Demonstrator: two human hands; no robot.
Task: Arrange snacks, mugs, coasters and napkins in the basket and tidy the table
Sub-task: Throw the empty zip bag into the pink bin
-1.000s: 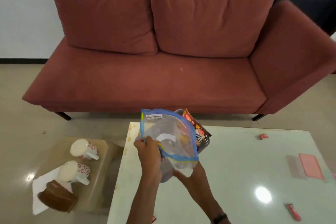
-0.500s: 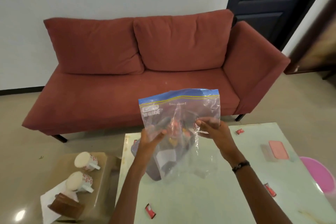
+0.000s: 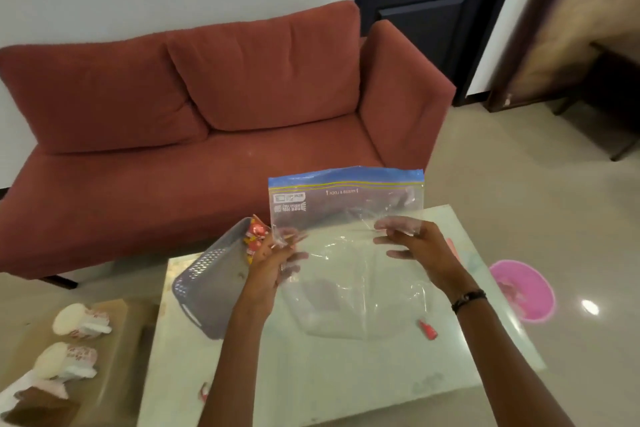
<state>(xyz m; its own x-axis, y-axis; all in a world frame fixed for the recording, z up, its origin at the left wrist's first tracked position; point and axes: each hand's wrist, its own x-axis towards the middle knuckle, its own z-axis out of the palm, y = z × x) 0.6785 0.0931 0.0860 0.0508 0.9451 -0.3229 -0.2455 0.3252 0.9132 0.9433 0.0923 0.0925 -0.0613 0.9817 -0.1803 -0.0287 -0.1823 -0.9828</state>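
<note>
The fingers [image 3: 287, 246] of the left hand [image 3: 268, 258] are pinched on the left side of a clear zip bag [image 3: 346, 218], just under its blue seal strip. The right hand [image 3: 419, 250] holds the bag's right side with its fingers [image 3: 394, 224] curled onto the plastic, seen partly through it. The bag hangs upright between the two hands above the far half of the bench [image 3: 329, 374], its loose bottom drooping toward the glossy top.

Behind the left hand a grey perforated basket [image 3: 207, 284] lies tipped at the bench's far left corner, with red and orange snack packets [image 3: 254, 236] at its raised end. A small red wrapped snack [image 3: 427, 329] lies toward the right edge of the bench, another [image 3: 204, 392] near the left edge.

On a low side stand [image 3: 121, 340] left of the bench, two white mugs [image 3: 81, 321] with red patterns lie beside a white napkin [image 3: 24, 388] and a brown block [image 3: 38, 409], too blurred to identify. A pink bowl [image 3: 523, 291] sits on the floor beyond the right edge.
</note>
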